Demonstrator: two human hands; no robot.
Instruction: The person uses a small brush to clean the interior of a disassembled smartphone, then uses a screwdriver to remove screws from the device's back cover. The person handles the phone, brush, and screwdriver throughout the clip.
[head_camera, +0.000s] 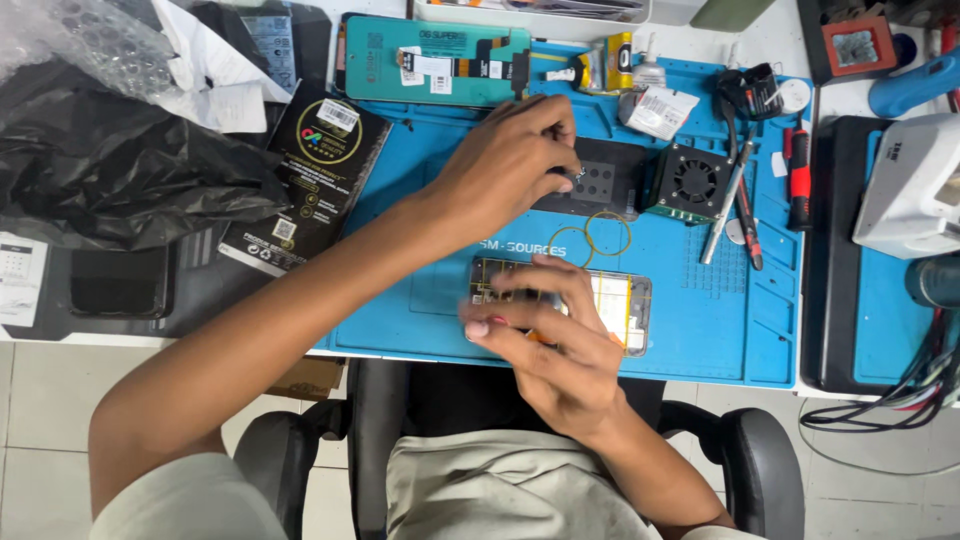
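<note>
1. Our right hand (555, 340) rests on the opened phone (600, 300), fingers (535, 285) spread flat across its exposed inside.
2. The phone lies on the blue mat (700, 320) near the worktop's front edge.
3. Our left hand (505, 170) reaches beyond it, fingers pinched together over a black perforated plate (605, 180); what they hold is hidden.
4. Two rubber bands (590, 238) lie between.

A person's left arm stretches diagonally up and across the frame, bare from a pale sleeve at the shoulder, its left hand (510, 165) curled knuckles-up with fingertips pinched together at the far side. The right hand (545, 335) sits nearer the body, wrist bent, fingers spread and pressing down flat, thumb pointing left.
</note>
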